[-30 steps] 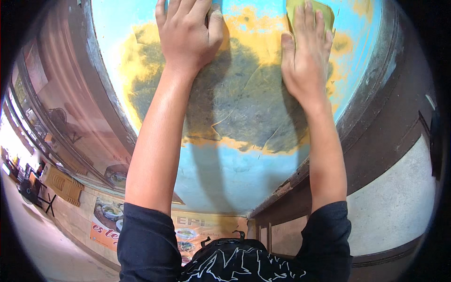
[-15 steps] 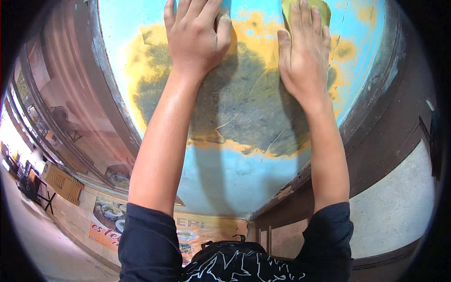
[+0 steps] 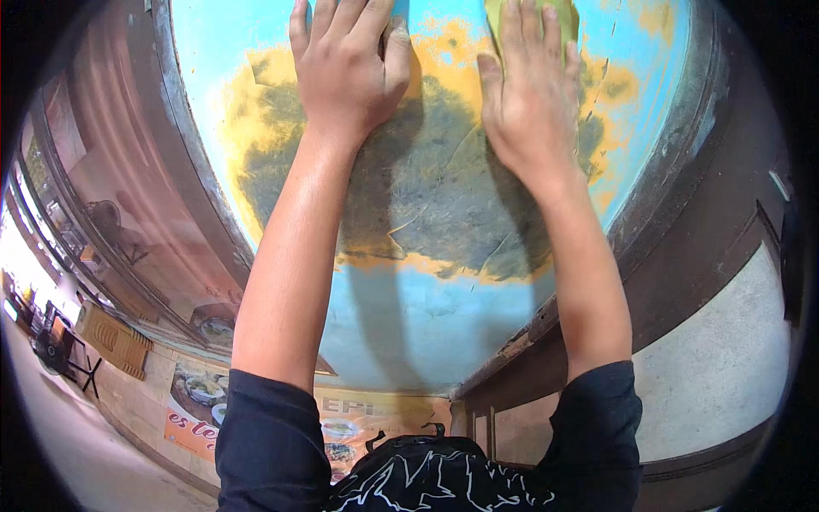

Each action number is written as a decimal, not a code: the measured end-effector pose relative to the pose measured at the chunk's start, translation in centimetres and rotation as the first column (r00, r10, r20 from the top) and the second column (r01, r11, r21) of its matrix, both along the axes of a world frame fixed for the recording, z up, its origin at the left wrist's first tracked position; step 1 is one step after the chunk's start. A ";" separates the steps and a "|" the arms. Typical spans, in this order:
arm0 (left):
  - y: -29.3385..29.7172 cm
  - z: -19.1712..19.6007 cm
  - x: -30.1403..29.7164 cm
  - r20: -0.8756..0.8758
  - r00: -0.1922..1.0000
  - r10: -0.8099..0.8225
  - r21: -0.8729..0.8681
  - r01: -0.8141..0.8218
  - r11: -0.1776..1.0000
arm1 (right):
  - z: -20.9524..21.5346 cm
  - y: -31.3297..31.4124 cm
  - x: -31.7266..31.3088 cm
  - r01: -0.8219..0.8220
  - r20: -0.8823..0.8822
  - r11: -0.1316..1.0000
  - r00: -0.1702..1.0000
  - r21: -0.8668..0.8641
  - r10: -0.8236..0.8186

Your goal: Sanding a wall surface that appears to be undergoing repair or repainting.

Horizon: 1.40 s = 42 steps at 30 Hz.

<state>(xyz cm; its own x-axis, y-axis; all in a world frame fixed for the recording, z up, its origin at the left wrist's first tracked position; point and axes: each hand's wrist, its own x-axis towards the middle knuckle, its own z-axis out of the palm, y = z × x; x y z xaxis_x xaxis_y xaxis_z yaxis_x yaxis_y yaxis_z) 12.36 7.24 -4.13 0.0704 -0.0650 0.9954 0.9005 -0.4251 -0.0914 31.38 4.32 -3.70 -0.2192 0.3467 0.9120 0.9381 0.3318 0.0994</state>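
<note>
My left hand (image 3: 352, 75) lies flat with fingers spread on a light-blue painted panel (image 3: 409, 299), at its upper left, holding nothing. With fingers stretched out, my right hand (image 3: 533, 107) presses a yellow-green sheet of sandpaper (image 3: 567, 21) against the panel at the upper right. The sheet shows around the fingertips; the top of both hands' reach is cut off by the picture's edge. Between and below the hands spreads a large worn patch (image 3: 435, 188), dark grey in the middle with an orange-yellow border.
A dark frame (image 3: 674, 179) borders the panel on the right, and a brown one (image 3: 200, 145) on the left, beside glass panes. Food posters (image 3: 196, 405) hang lower down. At the far left are a stack of brown plastic chairs (image 3: 111, 337) and a black fan (image 3: 51, 346).
My right hand has slid left across the panel with the sandpaper under it. My left hand stays on about the same spot; the view has shifted slightly.
</note>
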 end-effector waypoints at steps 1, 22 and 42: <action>0.0 -0.1 -0.1 -0.001 1.000 0.002 -0.001 -0.002 1.000 | -0.6 0.0 -0.2 -0.005 0.004 1.000 1.000 -0.018 0.005; -0.8 0.8 -0.6 0.003 0.999 -0.033 -0.009 0.033 0.999 | 2.5 0.5 -2.3 -0.130 0.007 0.985 0.991 0.116 0.130; -2.1 1.2 -0.5 0.058 0.998 -0.038 -0.141 0.046 0.989 | 5.6 1.5 -3.3 -0.141 0.016 0.965 0.990 0.220 0.141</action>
